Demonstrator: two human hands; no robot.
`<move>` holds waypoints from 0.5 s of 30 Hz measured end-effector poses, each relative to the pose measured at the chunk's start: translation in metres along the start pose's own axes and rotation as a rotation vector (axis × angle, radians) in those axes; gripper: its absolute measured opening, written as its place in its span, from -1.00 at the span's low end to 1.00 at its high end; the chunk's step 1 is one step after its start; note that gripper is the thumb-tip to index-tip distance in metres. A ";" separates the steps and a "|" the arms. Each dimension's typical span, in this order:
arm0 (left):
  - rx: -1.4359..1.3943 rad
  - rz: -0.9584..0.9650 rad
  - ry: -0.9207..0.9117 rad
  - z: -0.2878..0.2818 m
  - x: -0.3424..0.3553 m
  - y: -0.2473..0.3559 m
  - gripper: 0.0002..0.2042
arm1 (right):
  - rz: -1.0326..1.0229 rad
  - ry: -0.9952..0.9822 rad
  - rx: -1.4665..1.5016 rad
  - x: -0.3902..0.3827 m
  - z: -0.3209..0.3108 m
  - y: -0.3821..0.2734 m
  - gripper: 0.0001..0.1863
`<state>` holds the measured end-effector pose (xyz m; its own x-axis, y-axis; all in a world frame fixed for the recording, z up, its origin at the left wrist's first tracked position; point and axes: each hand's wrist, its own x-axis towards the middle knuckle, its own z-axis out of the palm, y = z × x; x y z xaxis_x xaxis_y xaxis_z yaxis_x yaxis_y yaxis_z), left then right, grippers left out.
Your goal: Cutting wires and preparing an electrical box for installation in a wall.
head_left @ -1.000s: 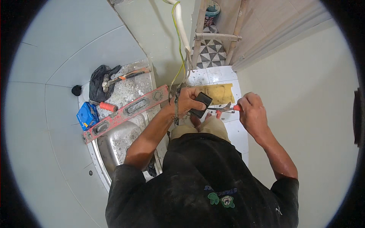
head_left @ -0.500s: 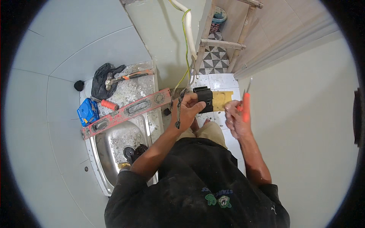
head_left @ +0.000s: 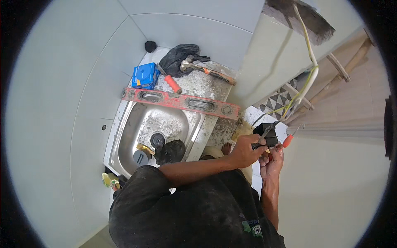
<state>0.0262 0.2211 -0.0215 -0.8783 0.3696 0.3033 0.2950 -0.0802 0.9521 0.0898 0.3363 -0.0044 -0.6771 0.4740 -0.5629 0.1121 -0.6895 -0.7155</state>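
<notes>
My left hand (head_left: 244,153) grips a black plastic box (head_left: 269,133), with a dark wrapped wire end beside or across it. My right hand (head_left: 271,163) is just below and right of the box, fingers closed on a red-handled screwdriver (head_left: 288,140) whose thin shaft points up to the right; whether it also holds another tool is hidden. Yellow-green and white cables (head_left: 311,74) hang from a rough cutout in the wall down to my hands. A yellow board (head_left: 244,128) lies partly hidden behind the box.
To the left are a steel sink (head_left: 126,136), a red spirit level (head_left: 169,99) across it, a blue box (head_left: 144,74), a hammer (head_left: 215,74), a red-handled tool (head_left: 171,82) and a black bag (head_left: 173,62). A wooden ladder (head_left: 353,62) stands at the right.
The view has swung toward the sink. My hands have come closer together at the black box, my right hand now beneath it with the screwdriver angled up to the right.
</notes>
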 end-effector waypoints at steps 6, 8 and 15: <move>0.041 0.040 -0.031 -0.004 -0.006 0.008 -0.93 | -0.058 -0.100 -0.012 -0.007 0.003 0.007 -0.94; 0.111 0.103 0.004 -0.004 -0.009 0.007 -0.93 | -0.059 -0.124 0.000 -0.007 0.002 0.013 -0.93; 0.033 -0.185 -0.017 -0.009 0.003 -0.009 -0.87 | -0.057 -0.018 -0.095 -0.002 0.004 0.015 -0.86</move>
<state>0.0172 0.2144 -0.0284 -0.9121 0.3911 0.1226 0.1421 0.0210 0.9896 0.0898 0.3236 -0.0125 -0.6972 0.5006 -0.5131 0.1410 -0.6061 -0.7828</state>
